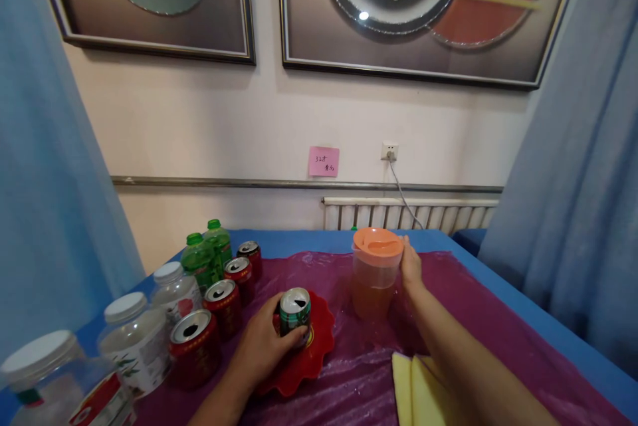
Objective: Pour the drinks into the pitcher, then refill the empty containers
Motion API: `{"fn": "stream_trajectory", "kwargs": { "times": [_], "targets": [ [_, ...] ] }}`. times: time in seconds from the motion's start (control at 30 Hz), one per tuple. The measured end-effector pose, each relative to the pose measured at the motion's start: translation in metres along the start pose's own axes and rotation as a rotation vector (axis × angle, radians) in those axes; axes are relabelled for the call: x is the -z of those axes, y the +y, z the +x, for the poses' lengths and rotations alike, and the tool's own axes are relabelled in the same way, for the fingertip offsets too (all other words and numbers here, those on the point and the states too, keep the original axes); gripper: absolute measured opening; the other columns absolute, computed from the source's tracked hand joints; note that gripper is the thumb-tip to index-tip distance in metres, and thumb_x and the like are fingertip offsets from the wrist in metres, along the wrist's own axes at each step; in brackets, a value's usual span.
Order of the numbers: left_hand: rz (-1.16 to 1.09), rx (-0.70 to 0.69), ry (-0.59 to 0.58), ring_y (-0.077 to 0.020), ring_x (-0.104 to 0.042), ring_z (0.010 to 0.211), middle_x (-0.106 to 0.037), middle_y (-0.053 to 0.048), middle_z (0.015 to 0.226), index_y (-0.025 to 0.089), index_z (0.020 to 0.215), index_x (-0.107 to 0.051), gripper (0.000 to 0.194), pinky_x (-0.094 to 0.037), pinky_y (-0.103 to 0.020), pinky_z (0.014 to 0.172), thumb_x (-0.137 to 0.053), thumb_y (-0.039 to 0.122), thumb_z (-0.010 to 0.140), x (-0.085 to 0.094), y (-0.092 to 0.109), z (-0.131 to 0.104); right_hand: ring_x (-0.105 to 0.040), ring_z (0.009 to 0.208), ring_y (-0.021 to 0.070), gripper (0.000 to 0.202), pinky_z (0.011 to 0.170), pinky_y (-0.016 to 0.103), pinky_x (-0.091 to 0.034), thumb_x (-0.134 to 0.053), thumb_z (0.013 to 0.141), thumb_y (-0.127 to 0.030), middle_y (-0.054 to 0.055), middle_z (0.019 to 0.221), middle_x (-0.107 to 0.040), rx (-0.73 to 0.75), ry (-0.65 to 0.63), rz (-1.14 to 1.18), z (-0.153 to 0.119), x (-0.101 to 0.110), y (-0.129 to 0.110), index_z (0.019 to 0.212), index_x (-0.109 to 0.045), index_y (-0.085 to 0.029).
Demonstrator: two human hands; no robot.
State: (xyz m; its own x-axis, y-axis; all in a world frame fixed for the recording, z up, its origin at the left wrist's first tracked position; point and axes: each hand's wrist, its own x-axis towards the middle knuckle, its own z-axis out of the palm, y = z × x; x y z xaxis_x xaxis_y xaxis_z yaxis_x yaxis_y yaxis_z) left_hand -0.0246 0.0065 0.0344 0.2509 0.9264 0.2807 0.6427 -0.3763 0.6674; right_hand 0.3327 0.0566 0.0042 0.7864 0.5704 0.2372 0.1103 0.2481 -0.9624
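Note:
My left hand (265, 341) is wrapped around a green and silver can (295, 313), which is upright over a red scalloped plate (323, 336). The can's top opening faces up. To the right, my right hand (410, 262) grips the far right side of a clear pitcher (373, 280), where the handle is hidden behind my fingers. The pitcher has an orange lid and yellowish liquid in its lower part, and it stands upright on the purple sheet (438, 280).
Several red cans (222, 306), green bottles (198, 261) and clear jars with white lids (137, 346) line the left side. A folded yellow cloth (421, 389) lies near the front, under my right forearm. A radiator (448, 215) is behind the table.

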Motion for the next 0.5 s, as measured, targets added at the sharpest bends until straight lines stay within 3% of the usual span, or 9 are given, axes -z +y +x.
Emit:
{"fn": "stream_trajectory", "kwargs": {
  "times": [0.2, 0.37, 0.43, 0.5],
  "targets": [
    [0.032, -0.027, -0.015, -0.0309, -0.068, 0.117, -0.074, -0.010, 0.126, 0.020, 0.128, -0.061, 0.061, -0.050, -0.045, 0.106, -0.075, 0.037, 0.071, 0.000, -0.003, 0.003, -0.061, 0.092, 0.0262, 0.044, 0.083, 0.037, -0.047, -0.053, 0.075, -0.063, 0.009, 0.093, -0.068, -0.043, 0.177, -0.038, -0.023, 0.000, 0.026, 0.091, -0.058, -0.023],
    [0.042, -0.031, 0.053, -0.0321, -0.069, 0.118, -0.073, -0.010, 0.127, 0.020, 0.131, -0.058, 0.064, -0.052, -0.045, 0.105, -0.073, 0.045, 0.074, 0.002, -0.006, 0.004, -0.056, 0.110, 0.0274, 0.043, 0.100, 0.042, -0.043, -0.054, 0.078, -0.049, 0.014, 0.118, -0.057, 0.064, 0.242, -0.044, -0.046, 0.013, 0.011, 0.109, -0.053, -0.019],
    [0.043, -0.029, 0.092, -0.0326, -0.070, 0.117, -0.074, -0.011, 0.127, 0.020, 0.132, -0.056, 0.067, -0.054, -0.044, 0.102, -0.072, 0.048, 0.074, 0.002, -0.008, 0.004, -0.053, 0.116, 0.0265, 0.042, 0.104, 0.043, -0.041, -0.056, 0.081, -0.045, 0.013, 0.123, -0.054, 0.200, 0.200, -0.036, -0.068, 0.021, -0.007, 0.115, -0.052, -0.021],
    [0.042, -0.040, 0.118, -0.0333, -0.071, 0.114, -0.075, -0.011, 0.124, 0.020, 0.131, -0.056, 0.068, -0.057, -0.044, 0.099, -0.073, 0.051, 0.072, 0.001, -0.010, 0.003, -0.054, 0.116, 0.0272, 0.040, 0.104, 0.045, -0.042, -0.059, 0.085, -0.039, 0.012, 0.121, -0.056, 0.416, -0.007, -0.029, -0.099, 0.025, -0.028, 0.121, -0.052, -0.021]
  ]
}}
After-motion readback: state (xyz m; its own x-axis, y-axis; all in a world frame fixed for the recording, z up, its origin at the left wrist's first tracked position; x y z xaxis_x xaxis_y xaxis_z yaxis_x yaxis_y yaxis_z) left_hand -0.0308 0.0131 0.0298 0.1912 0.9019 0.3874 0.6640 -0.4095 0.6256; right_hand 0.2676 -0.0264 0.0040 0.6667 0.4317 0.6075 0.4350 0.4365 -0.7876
